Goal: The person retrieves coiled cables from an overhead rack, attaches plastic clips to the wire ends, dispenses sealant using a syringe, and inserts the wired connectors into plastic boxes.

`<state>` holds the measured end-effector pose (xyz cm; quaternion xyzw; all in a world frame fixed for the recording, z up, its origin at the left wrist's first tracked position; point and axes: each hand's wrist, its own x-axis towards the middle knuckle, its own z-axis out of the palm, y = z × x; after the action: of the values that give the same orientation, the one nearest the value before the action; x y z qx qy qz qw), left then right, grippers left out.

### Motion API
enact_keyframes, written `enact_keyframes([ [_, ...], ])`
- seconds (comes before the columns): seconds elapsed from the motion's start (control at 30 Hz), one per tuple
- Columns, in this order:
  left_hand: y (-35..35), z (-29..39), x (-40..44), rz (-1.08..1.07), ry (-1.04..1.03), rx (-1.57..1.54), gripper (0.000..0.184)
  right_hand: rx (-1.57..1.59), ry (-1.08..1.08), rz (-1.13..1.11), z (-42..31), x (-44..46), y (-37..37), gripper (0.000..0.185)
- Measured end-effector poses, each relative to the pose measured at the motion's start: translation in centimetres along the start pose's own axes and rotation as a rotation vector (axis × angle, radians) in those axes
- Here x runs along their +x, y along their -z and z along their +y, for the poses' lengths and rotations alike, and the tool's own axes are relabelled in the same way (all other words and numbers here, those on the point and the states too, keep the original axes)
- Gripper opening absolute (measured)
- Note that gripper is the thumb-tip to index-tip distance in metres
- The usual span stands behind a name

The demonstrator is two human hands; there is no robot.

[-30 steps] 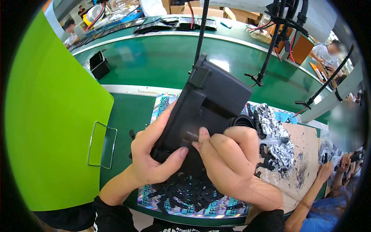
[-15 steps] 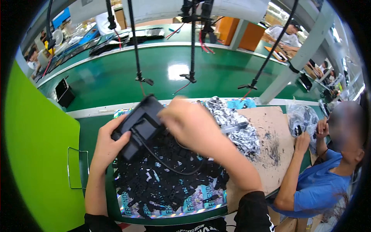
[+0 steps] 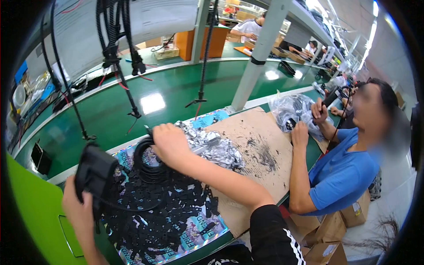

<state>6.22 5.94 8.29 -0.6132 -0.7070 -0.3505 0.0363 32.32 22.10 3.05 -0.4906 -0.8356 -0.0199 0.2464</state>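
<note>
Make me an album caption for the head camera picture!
Left hand holding a black plastic housing, right hand at a coiled black cable.

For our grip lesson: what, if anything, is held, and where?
Left hand: black housing, by its lower left side. Right hand: at the cable coil, upper edge; grip unclear.

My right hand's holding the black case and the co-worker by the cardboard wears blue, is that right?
Wrong hand: the head view shows the black case in your left hand. The co-worker by the cardboard does wear blue.
</note>
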Motion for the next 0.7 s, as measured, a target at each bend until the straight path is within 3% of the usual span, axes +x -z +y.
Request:
enact_keyframes([
  [0.03, 0.8, -1.2, -1.2, 0.086, 0.051, 0.092, 0.046, 0.068, 0.021, 0.058, -0.9, -0.3, 0.5, 0.039],
  [0.17, 5.6, -2.1, -4.6, 0.38, -0.12, 0.433, 0.046, 0.395, 0.194, 0.318, -3.8, -1.9, 2.3, 0.043],
  [0.27, 8.3, -3.0, -7.3, 0.346, 0.101, 0.437, 0.049, 0.63, 0.289, 0.47, -4.7, -2.8, 3.7, 0.049],
  [0.4, 9.5, -3.6, -8.9, 0.501, 0.148, 0.145, 0.05, 0.71, 0.339, 0.653, -3.7, -4.9, 8.9, 0.057],
  [0.5, 10.2, 2.4, -8.5, 0.408, 0.083, 0.452, 0.053, 0.646, 0.413, 0.86, -0.6, -7.1, 13.9, 0.052],
  [0.57, 10.0, 5.6, -7.8, 0.253, 0.132, 0.063, 0.058, 0.655, 0.319, 0.928, 0.9, -8.7, 17.3, 0.042],
  [0.6, 9.6, 6.0, -7.3, 0.078, 0.109, -0.131, 0.057, 0.689, 0.294, 0.98, 1.4, -9.2, 19.4, 0.037],
  [0.67, 7.4, 8.3, -5.2, -0.204, 0.011, -0.448, 0.05, 0.759, 0.231, 1.031, 2.1, -9.8, 23.7, 0.027],
  [0.7, 5.5, 10.7, -3.7, -0.308, -0.064, -0.571, 0.046, 0.79, 0.1, 0.975, 2.8, -10.2, 25.8, 0.03],
])
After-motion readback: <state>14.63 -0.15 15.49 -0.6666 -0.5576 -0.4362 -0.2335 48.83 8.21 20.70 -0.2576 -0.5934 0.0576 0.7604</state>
